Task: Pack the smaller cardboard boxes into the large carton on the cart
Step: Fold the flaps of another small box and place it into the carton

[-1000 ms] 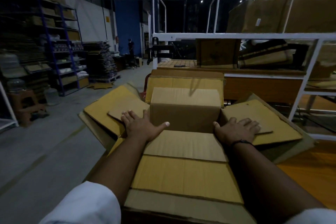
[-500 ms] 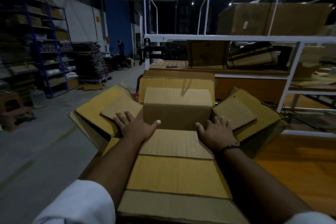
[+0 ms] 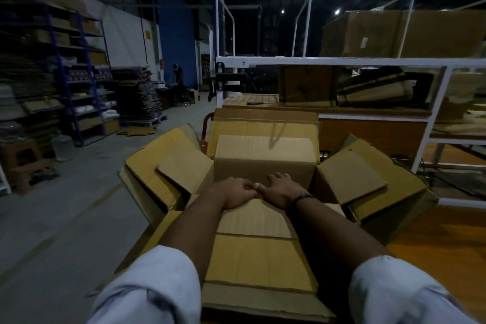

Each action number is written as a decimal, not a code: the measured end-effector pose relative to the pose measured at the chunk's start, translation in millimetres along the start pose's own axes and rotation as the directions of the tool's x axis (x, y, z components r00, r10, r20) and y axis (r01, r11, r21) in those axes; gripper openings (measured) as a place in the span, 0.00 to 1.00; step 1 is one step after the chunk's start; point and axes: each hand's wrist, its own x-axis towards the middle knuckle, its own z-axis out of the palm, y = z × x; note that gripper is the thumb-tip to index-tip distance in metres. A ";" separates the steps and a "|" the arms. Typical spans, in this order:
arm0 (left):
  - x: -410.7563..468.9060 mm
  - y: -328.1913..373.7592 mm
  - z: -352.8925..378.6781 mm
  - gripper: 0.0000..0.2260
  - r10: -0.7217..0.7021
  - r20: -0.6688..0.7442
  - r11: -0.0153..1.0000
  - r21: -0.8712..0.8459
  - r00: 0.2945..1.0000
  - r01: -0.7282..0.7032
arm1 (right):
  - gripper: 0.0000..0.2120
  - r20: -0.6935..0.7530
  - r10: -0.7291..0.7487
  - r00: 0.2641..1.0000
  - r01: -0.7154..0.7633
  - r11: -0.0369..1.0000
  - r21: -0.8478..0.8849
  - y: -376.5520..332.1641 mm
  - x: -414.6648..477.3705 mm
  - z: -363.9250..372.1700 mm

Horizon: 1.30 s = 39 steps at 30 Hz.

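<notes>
Seemingly early in the packing: shows the large carton (image 3: 263,263) open on all four sides, with one smaller box (image 3: 265,163) standing inside against the far wall and rising above the rim; leaves, by judgement, more boxes to load and the flaps to close, though offers no sight of any further loose small boxes or of the carton's floor; reading from the left, marks the left flaps (image 3: 168,163) splayed outward and well apart from both hands; next places the left hand (image 3: 235,192) at the middle of the carton's near side, knuckles up and fingers curled under, thumb touching the other thumb; cannot tell whether those curled fingers grip a cardboard edge or merely press down, with the tips hidden; sets the smaller box directly beyond the hands, its near face just past the left knuckles; then places the right hand (image 3: 282,188) touching its partner, with fingers (image 3: 280,177) fairly straight and spread, laid against the foot of that near face and closed round nothing visible; ends at the right flaps (image 3: 368,176), splayed outward likewise and apart from the hands.
</notes>
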 end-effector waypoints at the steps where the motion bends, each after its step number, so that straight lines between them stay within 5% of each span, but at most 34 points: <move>1: 4.3 -1.4 0.4 0.34 -0.030 0.002 0.999 -0.018 1.000 0.031 | 0.39 -0.035 0.007 0.999 -0.007 1.000 0.015 -0.7 8.1 1.3; 12: 19.1 -12.5 15.8 0.27 -0.022 -0.090 0.999 -0.042 0.996 0.018 | 0.43 -0.257 -0.013 0.966 -0.003 0.998 -0.062 26.3 71.8 2.6; 29: 18.3 -16.6 20.4 0.25 0.007 -0.093 0.998 -0.065 0.996 -0.013 | 0.50 -0.124 0.024 0.992 -0.046 0.984 -0.172 37.2 98.9 -1.8; 39: 23.1 -21.0 22.7 0.21 -0.029 -0.164 0.992 -0.129 0.986 0.008 | 0.45 0.005 0.067 0.998 -0.065 0.976 -0.206 29.6 104.2 -33.1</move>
